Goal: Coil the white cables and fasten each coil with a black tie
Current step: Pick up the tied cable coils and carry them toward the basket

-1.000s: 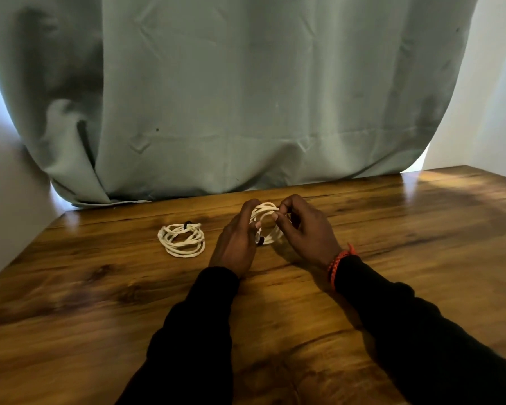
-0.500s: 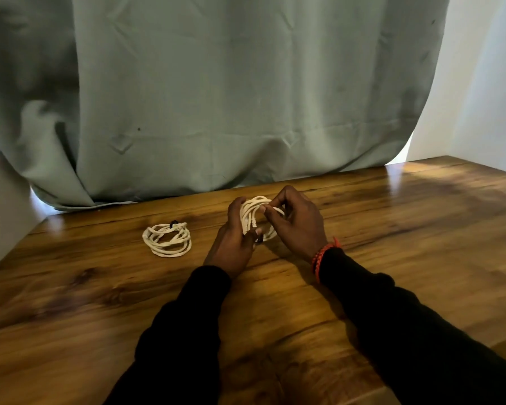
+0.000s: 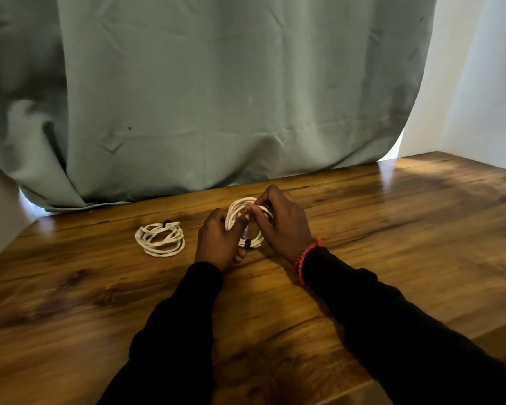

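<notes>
long black sleeves (image 3: pixel 392 317) cover both forearms; a braided red-orange wristband (image 3: pixel 306 257) sits just beyond the right sleeve's cuff.

A glossy wooden table (image 3: pixel 392 229) is spread across the lower view. A grey-green curtain (image 3: pixel 216 97) is hung behind it at twelve o'clock. A pale wall (image 3: pixel 479 83) is lit at two o'clock.

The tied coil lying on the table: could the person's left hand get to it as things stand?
Probably yes: the tied coil lies beside the left hand, nothing between, though it holds another coil.
</notes>
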